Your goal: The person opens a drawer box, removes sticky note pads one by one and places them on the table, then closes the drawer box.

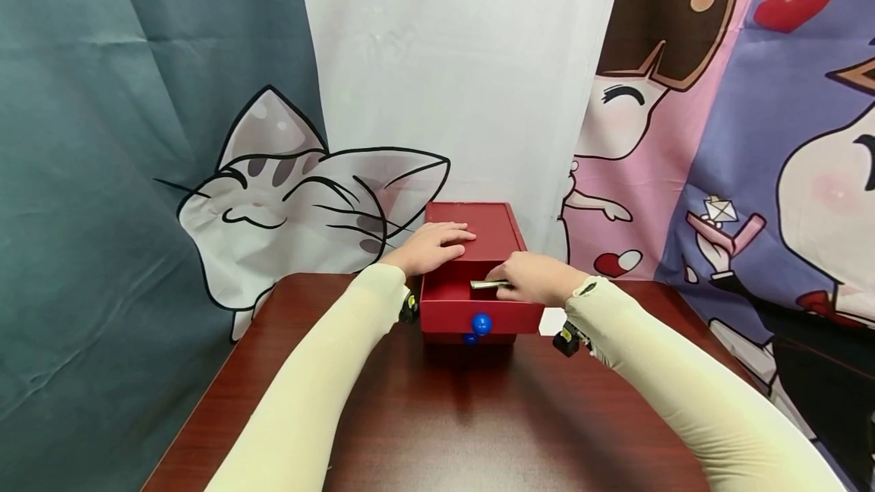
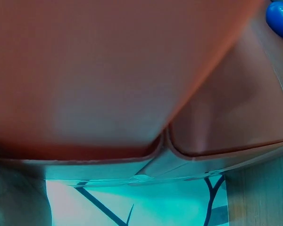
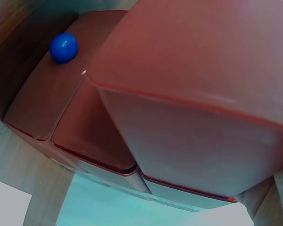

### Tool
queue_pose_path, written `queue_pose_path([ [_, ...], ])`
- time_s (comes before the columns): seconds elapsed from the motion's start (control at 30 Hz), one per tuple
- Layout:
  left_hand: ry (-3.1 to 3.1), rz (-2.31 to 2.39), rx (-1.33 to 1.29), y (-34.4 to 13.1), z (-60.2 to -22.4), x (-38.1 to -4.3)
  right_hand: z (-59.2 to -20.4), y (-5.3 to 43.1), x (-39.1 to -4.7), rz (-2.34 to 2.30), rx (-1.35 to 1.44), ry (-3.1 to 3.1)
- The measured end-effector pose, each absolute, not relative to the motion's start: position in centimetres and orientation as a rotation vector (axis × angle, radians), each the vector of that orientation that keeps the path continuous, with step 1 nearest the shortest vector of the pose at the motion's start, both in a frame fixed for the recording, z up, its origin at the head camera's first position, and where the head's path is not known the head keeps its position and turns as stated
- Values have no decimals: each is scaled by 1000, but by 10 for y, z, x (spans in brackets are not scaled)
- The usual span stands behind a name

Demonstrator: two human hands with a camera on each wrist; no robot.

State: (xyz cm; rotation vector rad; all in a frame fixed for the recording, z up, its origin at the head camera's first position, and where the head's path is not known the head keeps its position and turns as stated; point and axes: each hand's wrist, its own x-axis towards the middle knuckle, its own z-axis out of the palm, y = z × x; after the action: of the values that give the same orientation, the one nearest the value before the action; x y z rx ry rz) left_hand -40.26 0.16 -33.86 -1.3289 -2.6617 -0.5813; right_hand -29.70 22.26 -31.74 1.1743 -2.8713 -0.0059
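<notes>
A red drawer cabinet (image 1: 509,212) stands at the back of the table, its top drawer (image 1: 451,317) pulled out toward me by a blue knob (image 1: 481,324). My left hand (image 1: 431,247) rests on the cabinet's top, fingers fairly straight. Over the open drawer, my right hand (image 1: 536,278) pinches a thin flat thing with a pale edge (image 1: 487,284); its kind does not show. Both wrist views look at the drawer's outer side (image 2: 108,84) and the cabinet's lower drawers (image 3: 92,132), which are pushed in. Their views hide the drawer's inside.
The dark reddish-brown table (image 1: 437,416) extends toward me. A white sheet (image 1: 552,321) lies on it right of the cabinet, partly covered. A second blue knob (image 1: 470,339) sits below the open drawer. Close behind hangs a cartoon-printed curtain (image 1: 465,59).
</notes>
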Motion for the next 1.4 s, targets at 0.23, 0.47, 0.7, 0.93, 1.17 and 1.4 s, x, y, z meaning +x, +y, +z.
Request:
queue_pose_path([
  [0.23,-2646,-610,-1348,1,-337,-401,-314,224,-295,9,1124,-2827],
  [0.47,-2642,-608,-1355,1,-339,-403,-311,227,-293,93,1132,-2786],
  [0.7,-2650,-605,-1345,1,-340,-404,-305,237,-289,246,1150,-2645],
  [0.93,-2666,-587,-1333,1,-338,-404,-297,260,-285,424,1045,-2448],
  [1.17,-2658,-599,-1339,0,-339,-405,-298,286,-285,605,909,-2247],
  [1.4,-2676,-599,-1326,1,-339,-405,-308,319,-286,580,739,-2275],
])
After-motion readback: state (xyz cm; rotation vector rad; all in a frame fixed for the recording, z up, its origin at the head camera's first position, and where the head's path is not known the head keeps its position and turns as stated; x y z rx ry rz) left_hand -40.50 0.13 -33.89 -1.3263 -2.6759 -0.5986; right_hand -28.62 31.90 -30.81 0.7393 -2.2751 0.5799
